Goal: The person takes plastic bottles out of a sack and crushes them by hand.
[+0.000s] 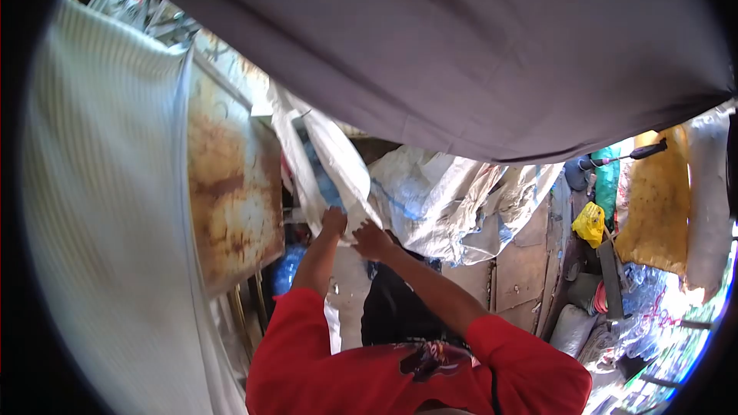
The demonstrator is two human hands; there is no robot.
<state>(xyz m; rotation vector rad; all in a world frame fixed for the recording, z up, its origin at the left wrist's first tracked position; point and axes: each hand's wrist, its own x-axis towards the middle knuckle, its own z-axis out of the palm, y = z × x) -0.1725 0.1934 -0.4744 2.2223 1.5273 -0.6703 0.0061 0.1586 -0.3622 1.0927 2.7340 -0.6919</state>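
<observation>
Both arms reach forward from red sleeves to a hanging white sack near the middle of the view. My left hand is closed on the lower edge of the white sack. Just to its right, my right hand touches the same edge, its fingers partly spread; whether it grips the cloth is unclear. To the right of the hands hangs a crumpled white plastic sheet with blue marks.
Dark cloth hangs low overhead. At left are a striped pale curtain and a rusty metal panel. A blue plastic bottle stands below. On the right are a yellow bag, an orange-brown sheet and clear plastic.
</observation>
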